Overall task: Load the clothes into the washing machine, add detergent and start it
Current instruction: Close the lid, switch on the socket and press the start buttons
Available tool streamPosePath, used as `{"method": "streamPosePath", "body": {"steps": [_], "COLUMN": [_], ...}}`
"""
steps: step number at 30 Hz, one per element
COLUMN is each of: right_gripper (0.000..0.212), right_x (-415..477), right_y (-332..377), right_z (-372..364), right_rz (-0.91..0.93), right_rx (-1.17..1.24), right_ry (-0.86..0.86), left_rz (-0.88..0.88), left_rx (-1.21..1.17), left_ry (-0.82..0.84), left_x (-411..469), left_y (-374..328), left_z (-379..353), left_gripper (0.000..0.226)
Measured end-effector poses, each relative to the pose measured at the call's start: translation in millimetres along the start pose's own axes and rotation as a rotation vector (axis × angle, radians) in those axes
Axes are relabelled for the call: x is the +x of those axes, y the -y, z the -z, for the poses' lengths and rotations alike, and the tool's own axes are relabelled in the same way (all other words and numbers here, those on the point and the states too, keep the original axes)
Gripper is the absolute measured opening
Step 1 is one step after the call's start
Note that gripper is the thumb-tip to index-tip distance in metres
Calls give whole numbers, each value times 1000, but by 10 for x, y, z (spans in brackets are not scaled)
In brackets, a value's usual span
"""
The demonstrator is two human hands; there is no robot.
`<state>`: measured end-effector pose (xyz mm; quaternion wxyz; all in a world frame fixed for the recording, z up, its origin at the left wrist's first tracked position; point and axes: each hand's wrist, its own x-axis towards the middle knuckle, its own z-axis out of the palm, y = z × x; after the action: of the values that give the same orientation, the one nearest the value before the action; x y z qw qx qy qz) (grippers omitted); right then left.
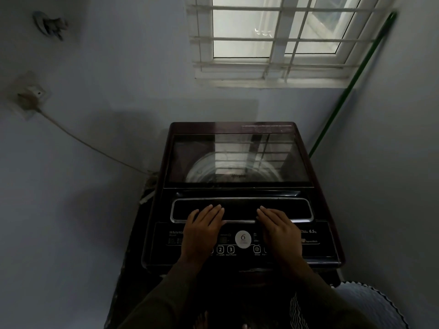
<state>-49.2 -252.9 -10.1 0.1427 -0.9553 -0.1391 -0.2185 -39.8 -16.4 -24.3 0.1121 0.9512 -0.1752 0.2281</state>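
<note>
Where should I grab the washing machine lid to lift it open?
Grip the lid's chrome-rimmed handle recess along its front edge, coming from the front, probably fingers hooked under. Both hands, left hand and right hand, lie flat there; the hinge likely sits at the back.

The left hand and right hand lie flat over the washing machine's control panel, hiding part of its "WhiteMa…" lettering and the buttons beside 2 and 3. The panel's small print is too dim to read. Through the lid's glass, reflections mask the drum. The ribbed basket is cut off at the bottom edge.
</note>
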Motion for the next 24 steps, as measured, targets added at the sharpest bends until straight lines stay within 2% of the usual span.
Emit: {"method": "streamPosePath", "body": {"steps": [2, 4, 8, 12, 20, 24], "right_gripper": [27, 36, 58, 68, 91, 87], "right_x": [74, 156, 284, 410, 815, 1130], "right_y": [85, 171, 285, 430, 796, 927], "right_z": [11, 8, -88, -198, -398, -494], "right_rz": [-5, -30, -118, -147, -72, 30], "right_rx": [-28, -68, -104, -73, 6, 44], "right_ry": [-22, 3, 170, 297, 401, 483], "left_rz": [32, 60, 99, 118, 213, 325], "left_rx": [8, 14, 20, 41, 90, 162], "left_ry": [46, 87, 162, 196, 187, 166], "left_x": [20, 44, 71, 85, 151, 279], "left_y": [-11, 5, 119, 286, 757, 1063], "left_z": [37, 84, 144, 198, 331, 564], "left_gripper": [41, 47, 56, 59, 61, 61]}}
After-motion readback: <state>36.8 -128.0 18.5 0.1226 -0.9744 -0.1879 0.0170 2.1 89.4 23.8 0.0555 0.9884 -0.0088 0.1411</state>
